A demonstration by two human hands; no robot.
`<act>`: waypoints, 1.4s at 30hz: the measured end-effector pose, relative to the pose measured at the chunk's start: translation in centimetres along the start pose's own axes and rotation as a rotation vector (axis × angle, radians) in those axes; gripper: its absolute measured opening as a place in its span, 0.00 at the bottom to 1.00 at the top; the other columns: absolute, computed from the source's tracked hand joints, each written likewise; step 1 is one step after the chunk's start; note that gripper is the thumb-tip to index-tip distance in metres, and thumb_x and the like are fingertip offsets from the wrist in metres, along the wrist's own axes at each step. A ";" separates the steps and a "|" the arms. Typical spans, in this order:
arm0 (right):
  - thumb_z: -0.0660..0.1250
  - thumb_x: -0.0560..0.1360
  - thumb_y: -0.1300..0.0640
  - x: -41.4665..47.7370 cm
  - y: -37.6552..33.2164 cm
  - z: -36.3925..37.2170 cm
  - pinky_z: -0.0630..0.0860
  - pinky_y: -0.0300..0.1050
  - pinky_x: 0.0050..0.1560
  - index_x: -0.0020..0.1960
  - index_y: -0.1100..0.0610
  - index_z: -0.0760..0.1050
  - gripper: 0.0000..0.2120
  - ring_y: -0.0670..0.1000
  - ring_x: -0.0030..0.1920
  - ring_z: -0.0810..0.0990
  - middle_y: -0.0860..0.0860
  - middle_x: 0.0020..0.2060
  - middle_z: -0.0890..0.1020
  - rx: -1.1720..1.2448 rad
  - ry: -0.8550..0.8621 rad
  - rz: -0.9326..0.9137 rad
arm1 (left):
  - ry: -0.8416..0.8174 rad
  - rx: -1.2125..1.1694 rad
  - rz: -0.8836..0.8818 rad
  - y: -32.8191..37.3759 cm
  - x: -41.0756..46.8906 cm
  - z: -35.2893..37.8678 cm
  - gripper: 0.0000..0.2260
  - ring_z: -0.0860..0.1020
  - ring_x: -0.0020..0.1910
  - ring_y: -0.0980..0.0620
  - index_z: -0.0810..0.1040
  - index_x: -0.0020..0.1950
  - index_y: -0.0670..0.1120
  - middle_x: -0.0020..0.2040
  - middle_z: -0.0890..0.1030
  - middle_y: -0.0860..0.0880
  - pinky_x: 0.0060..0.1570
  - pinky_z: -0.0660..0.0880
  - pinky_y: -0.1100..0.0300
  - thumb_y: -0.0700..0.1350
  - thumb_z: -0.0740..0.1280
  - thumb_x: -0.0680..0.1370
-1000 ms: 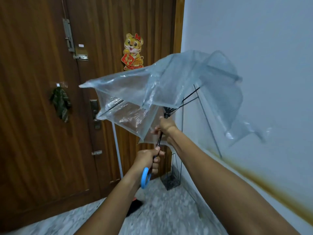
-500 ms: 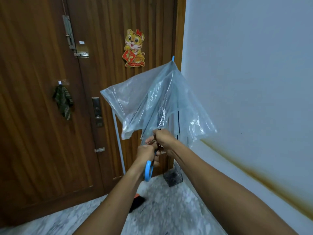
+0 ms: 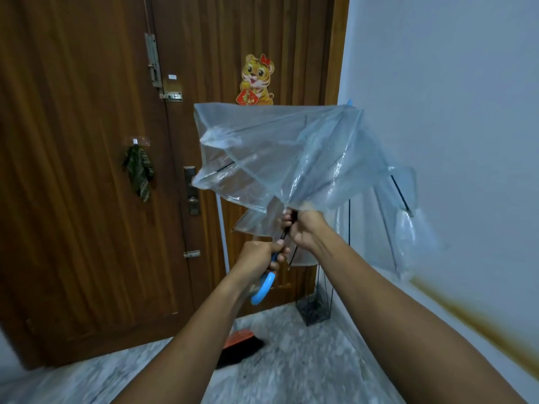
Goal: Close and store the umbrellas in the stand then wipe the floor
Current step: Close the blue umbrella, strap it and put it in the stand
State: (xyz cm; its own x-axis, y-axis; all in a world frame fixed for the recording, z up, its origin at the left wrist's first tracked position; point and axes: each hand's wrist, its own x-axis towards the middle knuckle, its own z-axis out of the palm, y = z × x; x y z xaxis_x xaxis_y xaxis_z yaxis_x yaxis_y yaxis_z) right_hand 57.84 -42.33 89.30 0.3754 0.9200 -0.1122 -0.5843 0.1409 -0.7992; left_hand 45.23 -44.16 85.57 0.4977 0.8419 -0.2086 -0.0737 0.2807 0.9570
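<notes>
Before door (image 3: pixel 87 170): both hands (image 3: pixel 256 255) gripping umbrella (image 3: pixel 291 158).

Camera: a single wide-angle view is given, worn on the head.
Direction: forward and slightly down, toward the wooden door (image 3: pixel 87 170) and the corner with the white wall (image 3: pixel 452 83).
Nearness: the forearms are seen close; the floor (image 3: pixel 306 360) lies low in the frame.
Shared part: none, since only one view is given.

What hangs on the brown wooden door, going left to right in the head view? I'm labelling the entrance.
Green patterned cloth on a hook → silver slide bolt → yellow cartoon tiger sticker.
</notes>
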 end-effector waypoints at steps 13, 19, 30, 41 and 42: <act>0.51 0.85 0.66 0.9 -0.1 0.5 0.77 0.39 0.30 0.37 0.58 0.66 0.18 0.46 0.25 0.72 0.52 0.31 0.68 -0.068 0.094 -0.070 | 0.119 0.067 0.085 0.0 -1.5 0.3 0.10 0.69 0.22 0.56 0.80 0.38 0.41 0.27 0.76 0.48 0.23 0.64 0.65 0.42 0.69 0.79; 0.51 0.84 0.61 1.2 0.0 0.2 0.52 0.34 0.18 0.38 0.53 0.63 0.16 0.42 0.17 0.55 0.48 0.28 0.59 -0.090 0.171 -0.086 | 0.126 0.202 0.110 0.1 -1.2 1.2 0.09 0.71 0.23 0.55 0.83 0.42 0.37 0.31 0.78 0.45 0.23 0.67 0.64 0.42 0.70 0.79; 0.54 0.85 0.60 2.3 -2.2 0.2 0.51 0.34 0.14 0.39 0.53 0.64 0.16 0.41 0.16 0.55 0.46 0.20 0.59 0.133 0.110 -0.095 | -0.216 -0.351 -0.090 -1.5 -2.9 0.3 0.15 0.59 0.16 0.57 0.70 0.39 0.43 0.21 0.61 0.51 0.18 0.55 0.65 0.48 0.58 0.84; 0.54 0.85 0.48 1.7 -2.5 0.2 0.75 0.44 0.31 0.39 0.56 0.65 0.19 0.47 0.23 0.70 0.49 0.18 0.69 -0.122 0.199 -0.006 | 0.081 0.082 0.051 -0.6 -2.0 0.4 0.15 0.59 0.21 0.54 0.74 0.37 0.45 0.23 0.62 0.52 0.26 0.57 0.60 0.52 0.64 0.81; 0.53 0.86 0.48 1.5 -2.5 0.2 0.76 0.45 0.33 0.39 0.57 0.65 0.20 0.48 0.26 0.71 0.49 0.17 0.69 -0.125 0.202 -0.009 | 0.098 0.105 0.061 -0.5 -1.9 0.5 0.15 0.59 0.20 0.54 0.74 0.38 0.45 0.23 0.62 0.52 0.26 0.58 0.61 0.52 0.64 0.81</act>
State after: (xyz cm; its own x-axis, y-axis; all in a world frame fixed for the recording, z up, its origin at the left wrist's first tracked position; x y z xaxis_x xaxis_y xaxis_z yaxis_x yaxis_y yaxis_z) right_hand 59.71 -41.20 91.25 0.5235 0.8256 -0.2105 -0.4914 0.0907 -0.8662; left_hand 44.76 -46.17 85.63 0.4082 0.8982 -0.1634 -0.0074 0.1823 0.9832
